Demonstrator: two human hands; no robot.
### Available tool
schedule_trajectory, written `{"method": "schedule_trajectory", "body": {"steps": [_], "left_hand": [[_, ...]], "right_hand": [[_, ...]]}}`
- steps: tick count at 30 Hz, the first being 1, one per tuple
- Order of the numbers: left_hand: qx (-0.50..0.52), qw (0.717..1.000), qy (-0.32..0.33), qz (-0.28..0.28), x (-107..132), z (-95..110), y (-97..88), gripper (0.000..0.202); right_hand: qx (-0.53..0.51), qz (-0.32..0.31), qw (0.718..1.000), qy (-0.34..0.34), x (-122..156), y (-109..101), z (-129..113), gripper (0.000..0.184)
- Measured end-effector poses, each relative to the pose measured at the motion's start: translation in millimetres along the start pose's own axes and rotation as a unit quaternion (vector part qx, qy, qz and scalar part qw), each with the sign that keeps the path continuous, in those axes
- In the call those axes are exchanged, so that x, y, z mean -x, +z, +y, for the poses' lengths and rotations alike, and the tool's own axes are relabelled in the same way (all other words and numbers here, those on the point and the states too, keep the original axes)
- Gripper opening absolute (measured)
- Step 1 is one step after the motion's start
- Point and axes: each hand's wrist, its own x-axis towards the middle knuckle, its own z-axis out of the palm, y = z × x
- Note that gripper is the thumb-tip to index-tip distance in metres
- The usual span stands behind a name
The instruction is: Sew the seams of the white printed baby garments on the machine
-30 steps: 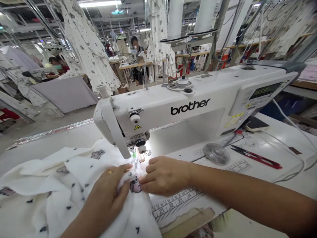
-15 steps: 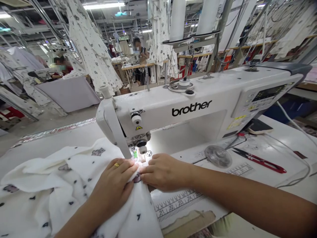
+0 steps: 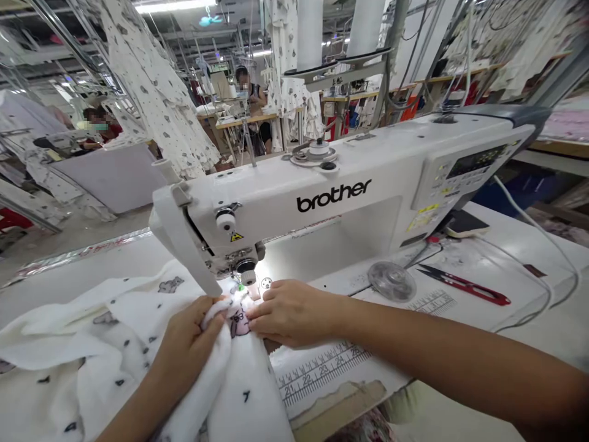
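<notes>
A white printed fabric (image 3: pixel 105 344) lies bunched on the sewing table, its edge under the needle of a white Brother sewing machine (image 3: pixel 322 190). My left hand (image 3: pixel 184 347) is closed, pinching a fold of the fabric just left of the needle. My right hand (image 3: pixel 289 313) rests on the fabric edge at the presser foot, fingers curled and pressed down on the cloth. A small pink printed figure (image 3: pixel 239 322) shows on the fabric between the two hands.
Red thread snips (image 3: pixel 464 285) and a clear round disc (image 3: pixel 392 281) lie on the table to the right. A printed ruler strip (image 3: pixel 317 371) runs along the table front. Garments hang behind; other people sit at distant machines.
The view has shifted, so the machine sits further left. My left hand has re-gripped the fabric, bunching it closer to the needle; my right hand stays at the presser foot.
</notes>
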Motion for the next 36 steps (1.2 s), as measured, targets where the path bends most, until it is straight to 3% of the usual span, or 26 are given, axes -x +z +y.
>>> {"method": "schedule_trajectory", "body": {"steps": [2,9,16,23,28,33,36], "left_hand": [[-0.006,1.0,0.002,0.013,-0.3,-1.0,2.2,0.023],[-0.078,0.988,0.131,0.011,2.7,-1.3,11.7,0.009],[-0.14,0.955,0.259,0.043,8.3,2.4,12.5,0.031],[-0.075,0.972,0.223,0.028,7.0,6.7,12.7,0.029],[-0.022,0.987,0.161,-0.022,2.5,8.3,12.5,0.019],[-0.078,0.978,0.193,-0.027,8.6,9.9,13.8,0.025],[-0.136,0.968,0.211,0.001,16.2,8.2,16.1,0.03]], "right_hand": [[0.005,-0.001,1.0,0.002,0.0,-0.3,0.0,0.013],[0.012,0.009,1.0,0.005,0.8,-3.1,-1.4,0.013],[-0.025,0.006,1.0,-0.002,3.8,-7.4,1.5,0.013],[-0.001,-0.005,0.999,-0.038,4.0,-10.6,3.8,0.016],[-0.033,-0.011,0.999,-0.03,3.8,-13.1,2.9,0.018],[-0.072,-0.007,0.997,0.018,5.0,-12.6,7.4,0.012],[-0.043,0.015,0.996,0.071,5.5,-12.2,9.0,0.025]]}}
